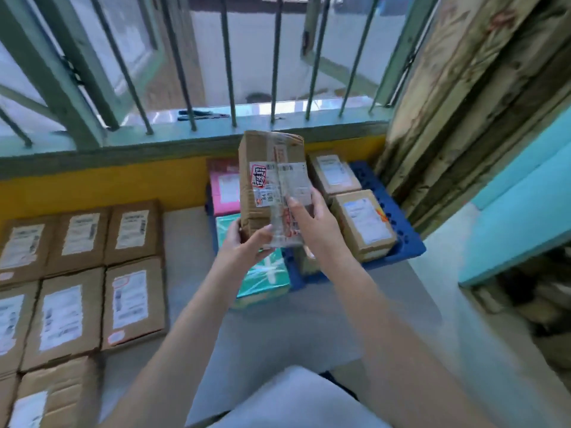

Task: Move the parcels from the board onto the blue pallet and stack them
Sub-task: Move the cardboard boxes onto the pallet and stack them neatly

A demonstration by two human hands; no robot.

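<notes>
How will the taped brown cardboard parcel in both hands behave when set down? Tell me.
The taped brown cardboard parcel looks stiff: its edges stay square. Its glossy tape may be slippery. Probably light, since the left hand and right hand hold it by its lower end.

A green barred window (216, 57) runs above a yellow wall band (92, 186). A patterned curtain (463, 88) hangs at the right, beside a turquoise panel (519, 217). The floor (309, 319) is grey.
</notes>
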